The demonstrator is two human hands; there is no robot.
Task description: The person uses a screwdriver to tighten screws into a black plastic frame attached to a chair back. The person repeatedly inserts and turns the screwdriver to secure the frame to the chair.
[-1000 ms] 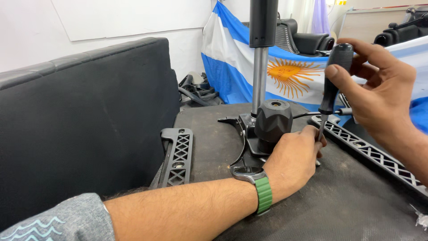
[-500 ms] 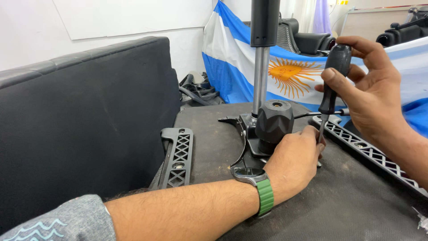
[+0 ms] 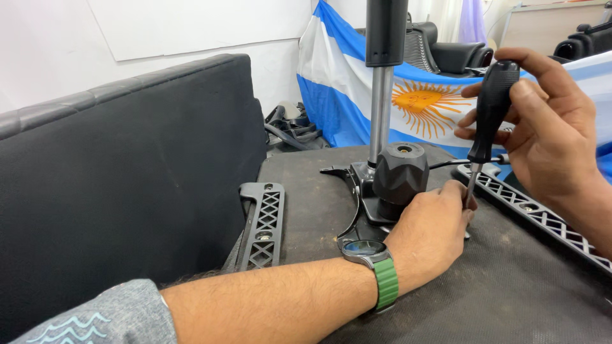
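My right hand (image 3: 549, 125) grips the black handle of a screwdriver (image 3: 491, 108), held upright with its metal shaft pointing down. My left hand (image 3: 431, 229), with a watch on a green strap, rests on the dark seat underside (image 3: 510, 286) and pinches the shaft's tip near the metal chair mechanism plate (image 3: 357, 185). A black faceted knob (image 3: 400, 174) sits on that plate, just beside my left hand. A gas lift cylinder (image 3: 382, 83) rises straight up behind the knob. The screw at the tip is hidden by my fingers.
A black lattice armrest bracket (image 3: 262, 223) lies at the left of the seat, another lattice bracket (image 3: 542, 210) at the right. A black padded chair back (image 3: 121, 172) stands at the left. A blue and white flag with a sun (image 3: 427, 102) hangs behind.
My right hand has shifted slightly on the screwdriver handle, fingers re-gripping. The left hand stays at the shaft's tip.
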